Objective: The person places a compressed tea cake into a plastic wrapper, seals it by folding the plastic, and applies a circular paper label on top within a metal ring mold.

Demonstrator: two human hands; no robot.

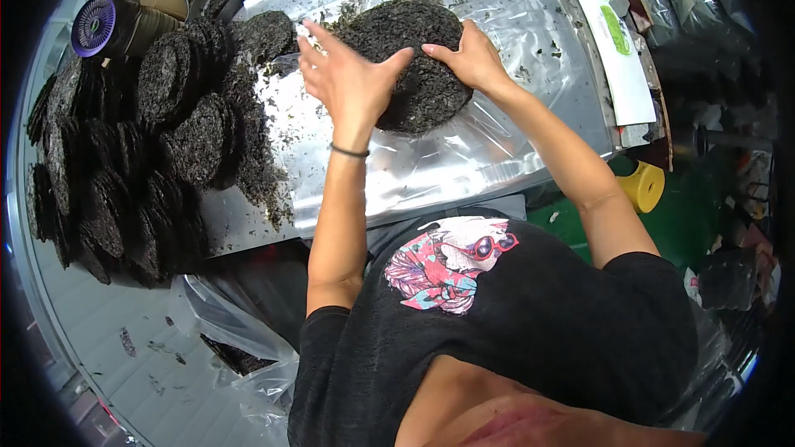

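Observation:
A large round dark cake of what looks like dried seaweed (422,101) lies on clear plastic sheeting on the metal table (248,219). My right hand (476,60) grips its right edge, thumb on top and fingers around the far side. At the left edge of the cake, my left hand (346,79) is spread wide. Its thumb reaches over the top surface and its other fingers point away to the left, holding nothing. Dark crumbs and flakes (261,174) are scattered left of that hand.
Stacks of similar round cakes (199,136) crowd the table's left end. A small purple-and-black fan (95,25) stands behind them. Along the right edge runs a white strip with green labels (613,41). A yellow stool (642,186) is on the green floor. Clear plastic bags (224,314) hang below.

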